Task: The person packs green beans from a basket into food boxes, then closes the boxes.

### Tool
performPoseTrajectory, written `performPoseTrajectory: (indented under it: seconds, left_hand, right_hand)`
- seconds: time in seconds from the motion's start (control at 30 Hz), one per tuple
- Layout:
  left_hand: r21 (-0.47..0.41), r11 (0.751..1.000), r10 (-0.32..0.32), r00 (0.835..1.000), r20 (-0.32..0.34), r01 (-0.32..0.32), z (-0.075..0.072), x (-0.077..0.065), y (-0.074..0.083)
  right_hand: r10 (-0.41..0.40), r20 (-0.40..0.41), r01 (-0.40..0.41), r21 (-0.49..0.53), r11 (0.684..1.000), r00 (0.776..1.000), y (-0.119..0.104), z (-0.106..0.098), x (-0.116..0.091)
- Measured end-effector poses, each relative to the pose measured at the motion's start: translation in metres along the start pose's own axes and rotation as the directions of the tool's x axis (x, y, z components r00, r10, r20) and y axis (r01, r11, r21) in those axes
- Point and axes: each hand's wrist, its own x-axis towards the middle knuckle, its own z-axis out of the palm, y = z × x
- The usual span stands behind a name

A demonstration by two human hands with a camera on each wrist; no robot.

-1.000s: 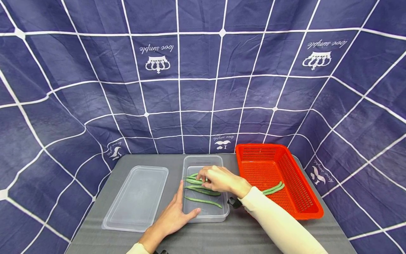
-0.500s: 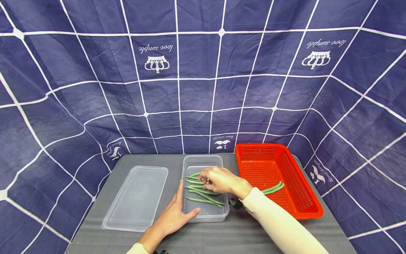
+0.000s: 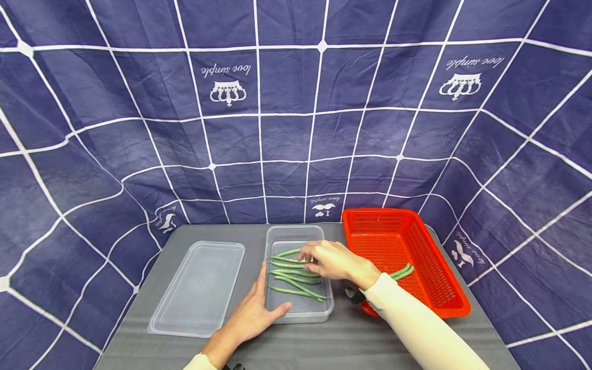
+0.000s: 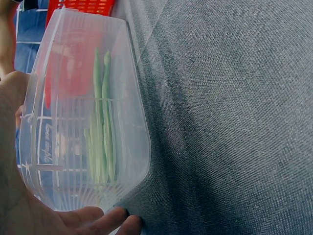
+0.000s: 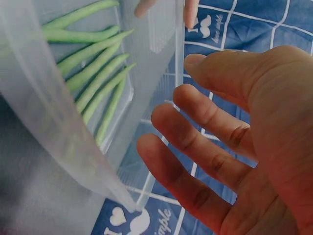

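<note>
In the head view, several green beans (image 3: 296, 292) lie crosswise in a clear plastic container (image 3: 300, 319). My left hand (image 3: 252, 313) touches the container's left side with its fingers extended, the thumb at the near rim. In the left wrist view the beans (image 4: 105, 122) show through the container wall (image 4: 134, 88). Over the container's right half is my right hand (image 3: 335, 261). The right wrist view has this hand (image 5: 234, 127) with relaxed, parted fingers and nothing between them, apart from the beans (image 5: 93, 71). From above it hides the beans' right ends.
A flat clear lid (image 3: 199, 288) lies on the grey tabletop (image 3: 259, 354), left of the container. To the right stands a red perforated basket (image 3: 376, 246); a few green beans (image 3: 403, 272) lie in it, partly hidden by my right forearm. A blue checked cloth (image 3: 287, 128) rises behind.
A green bean has come down among the others near the front. My right hand has since shifted right, uncovering more beans. The left hand has stayed in place.
</note>
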Motion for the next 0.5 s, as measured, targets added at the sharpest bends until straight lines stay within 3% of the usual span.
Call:
performPoseTrajectory:
  seconds: [0.5]
  left_hand:
    - [0.002,1.000,0.004,1.000,-0.010,-0.004,-0.001,-0.001,0.000]
  right_hand:
    - [0.019,-0.063,-0.020,-0.022,1.000,0.998,0.026,-0.017,-0.032]
